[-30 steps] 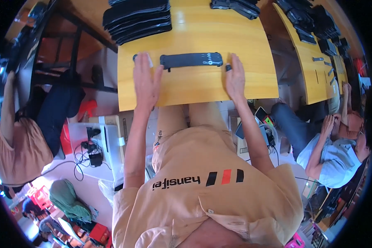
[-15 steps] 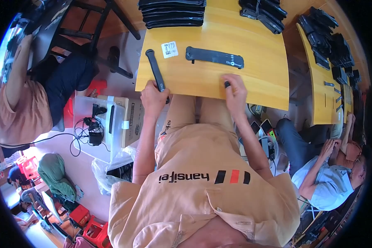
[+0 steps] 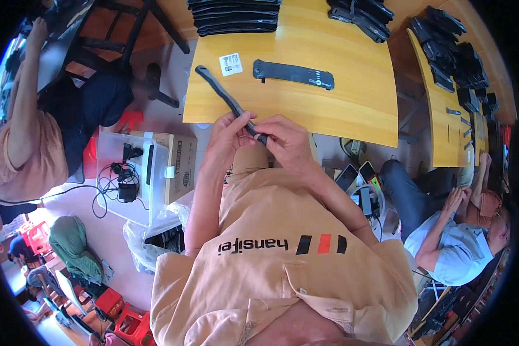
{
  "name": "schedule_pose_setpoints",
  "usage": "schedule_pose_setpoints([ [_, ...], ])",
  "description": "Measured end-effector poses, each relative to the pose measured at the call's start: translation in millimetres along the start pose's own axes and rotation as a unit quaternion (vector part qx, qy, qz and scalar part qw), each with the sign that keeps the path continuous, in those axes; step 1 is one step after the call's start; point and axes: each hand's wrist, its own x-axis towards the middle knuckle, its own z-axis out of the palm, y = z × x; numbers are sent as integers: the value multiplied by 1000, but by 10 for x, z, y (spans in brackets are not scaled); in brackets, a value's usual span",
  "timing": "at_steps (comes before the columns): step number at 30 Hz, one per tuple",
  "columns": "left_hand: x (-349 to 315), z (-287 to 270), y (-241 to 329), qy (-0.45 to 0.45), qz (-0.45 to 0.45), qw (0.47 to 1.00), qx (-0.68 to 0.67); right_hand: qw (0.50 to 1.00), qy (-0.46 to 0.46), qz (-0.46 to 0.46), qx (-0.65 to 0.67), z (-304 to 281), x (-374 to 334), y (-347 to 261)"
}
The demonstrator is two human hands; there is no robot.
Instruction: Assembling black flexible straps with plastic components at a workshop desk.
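A narrow black strap slants from the table's near left part down to my hands, its rounded far end over the tabletop. My left hand is closed on the strap near its lower end, pinching it between thumb and fingers. Right beside it, my right hand is closed at the strap's near end, where a dark piece shows between the fingertips; whether that is a separate part is hidden. A wider black band with pale printing lies flat on the table. To its left lies a white printed label.
A stack of black bands stands at the table's far left, and a tied bundle at its far right. Left below is a clear plastic bin with cables beside a cardboard box. Other people sit on both sides.
My right hand has moved left from the table's front edge, with its small black piece, to the strap's near end. The strap's lower end has shifted right and toward me.
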Motion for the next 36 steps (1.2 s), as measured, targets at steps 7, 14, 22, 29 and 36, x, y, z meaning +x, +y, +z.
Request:
schedule_pose_setpoints([
  [7,-131,179,-85,-37,52,998,-22,996,29,38,78,-158,-7,12],
  [14,-133,258,-12,-40,50,998,-4,999,46,-22,3,-269,1,-98],
  [22,-133,302,-46,-23,54,998,32,992,5,-70,-104,-358,-2,-157],
  [29,-143,315,-68,-15,72,995,72,997,-43,31,-58,-416,37,-200],
  [36,-139,389,-45,8,76,992,96,994,-24,3,-104,-385,4,-220],
])
